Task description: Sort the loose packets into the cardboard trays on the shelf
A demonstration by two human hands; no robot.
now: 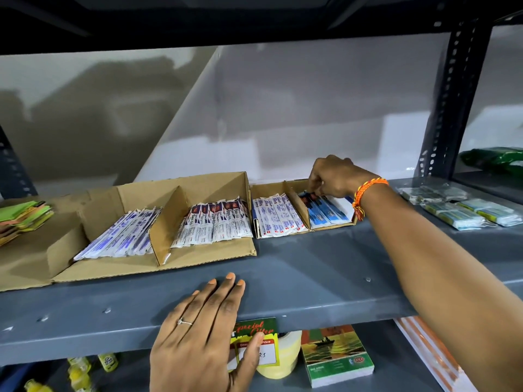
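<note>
**Right hand at the blue packets**

Your right hand (331, 176) pinches the blue packets (325, 210) at their far end, inside the small cardboard tray (300, 209)'s right compartment. Your left hand (203, 335) lies flat and released on the shelf (311, 267) edge.

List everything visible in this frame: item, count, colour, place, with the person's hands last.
large cardboard tray: one, brown, shelf left, two compartments of white packets
small cardboard tray: one, brown, shelf centre, white packets left, blue packets right
paper stack: one, green and orange, far left
wrapped packs: several, pale blue-green, shelf right
offer tag: one, green and yellow, shelf edge
green booklet: one, lower shelf
yellow bottles: several, lower shelf
left hand: flat on the shelf edge
right hand: fingers on the blue packets, orange bracelet
</note>
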